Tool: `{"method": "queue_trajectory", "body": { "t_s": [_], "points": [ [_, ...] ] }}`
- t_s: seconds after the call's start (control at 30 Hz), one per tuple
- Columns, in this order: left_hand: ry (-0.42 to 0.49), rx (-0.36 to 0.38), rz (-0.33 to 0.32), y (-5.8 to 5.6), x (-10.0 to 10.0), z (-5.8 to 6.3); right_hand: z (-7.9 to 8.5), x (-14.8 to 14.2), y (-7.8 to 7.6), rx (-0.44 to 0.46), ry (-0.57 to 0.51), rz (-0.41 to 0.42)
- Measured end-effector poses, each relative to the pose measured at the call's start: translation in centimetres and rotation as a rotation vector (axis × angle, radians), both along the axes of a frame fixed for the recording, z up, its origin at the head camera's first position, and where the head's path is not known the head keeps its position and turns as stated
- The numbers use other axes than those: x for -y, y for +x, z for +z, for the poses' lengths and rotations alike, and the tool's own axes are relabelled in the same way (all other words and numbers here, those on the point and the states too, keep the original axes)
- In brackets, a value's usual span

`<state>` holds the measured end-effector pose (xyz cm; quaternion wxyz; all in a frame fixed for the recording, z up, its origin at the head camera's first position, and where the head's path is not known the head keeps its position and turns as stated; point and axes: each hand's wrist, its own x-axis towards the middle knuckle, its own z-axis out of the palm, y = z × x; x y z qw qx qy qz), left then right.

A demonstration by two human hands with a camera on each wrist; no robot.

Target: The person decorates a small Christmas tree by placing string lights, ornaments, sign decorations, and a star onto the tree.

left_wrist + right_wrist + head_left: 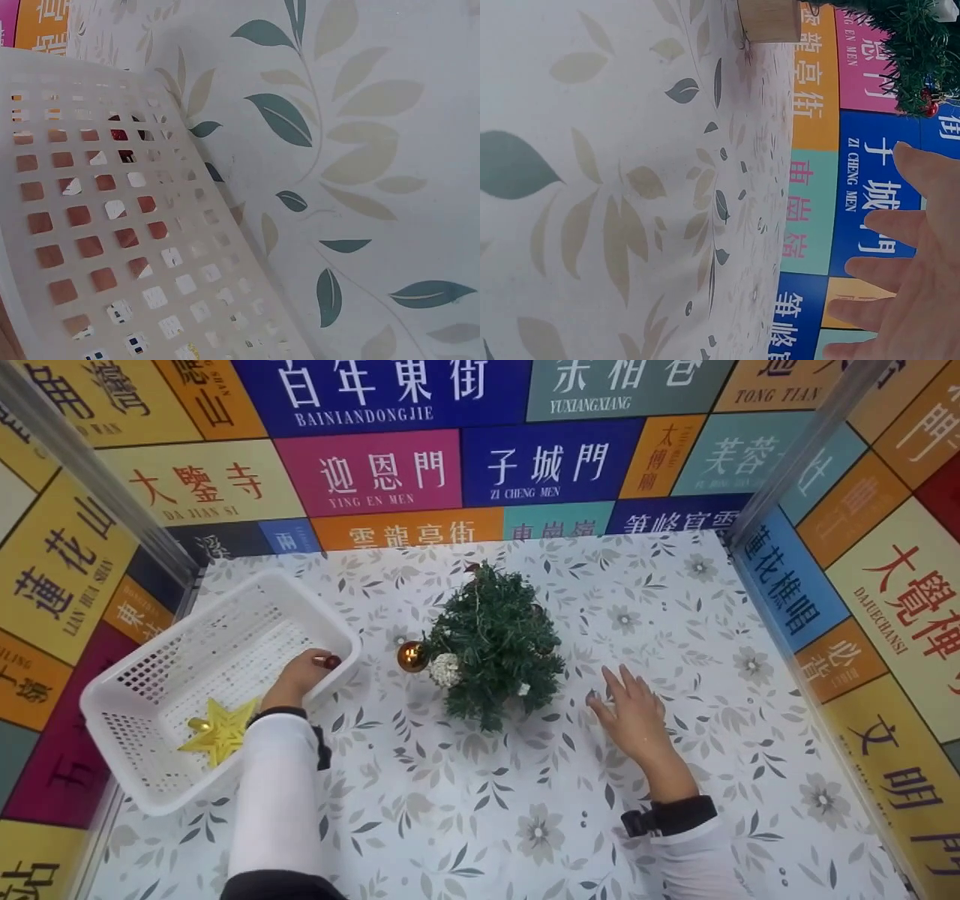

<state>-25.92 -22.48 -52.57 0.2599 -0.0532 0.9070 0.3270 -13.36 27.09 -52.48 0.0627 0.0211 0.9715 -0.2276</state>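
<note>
My left hand (295,681) is inside the white perforated basket (112,679), near its right wall, and holds a shiny dark red bauble (328,661) at its fingertips. In the left wrist view the basket wall hides most of the hand; a bit of red (118,135) shows through the holes. A yellow star ornament (217,733) lies in the basket beside my wrist. My right hand (630,712) hovers with fingers spread, right of a small green Christmas tree (499,649). On the tree's left side hang a gold bauble (412,657) and a white textured ball (445,670).
Under the tree is a wooden base block (769,21), seen in the right wrist view. A leaf-patterned tabletop (540,832) spreads around everything. Colourful panels with writing (367,472) wall in the back and both sides, with clear corner posts (787,442).
</note>
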Motion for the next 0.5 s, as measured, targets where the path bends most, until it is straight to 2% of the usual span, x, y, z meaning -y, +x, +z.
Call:
{"method": "queue_trajectory", "body": {
  "t_s": [0.1,0.27,0.5],
  "points": [
    [-0.008,-0.003,0.004,-0.01,0.03,-0.37,0.04,-0.06,0.09,0.004,0.011,0.002],
    [-0.003,0.054,-0.004,0.09,0.28,-0.55,-0.03,0.04,0.20,-0.007,0.017,0.006],
    [-0.047,0.056,0.029,0.21,0.43,-0.96,-0.21,0.01,0.30,-0.026,0.002,0.001]
  ]
}}
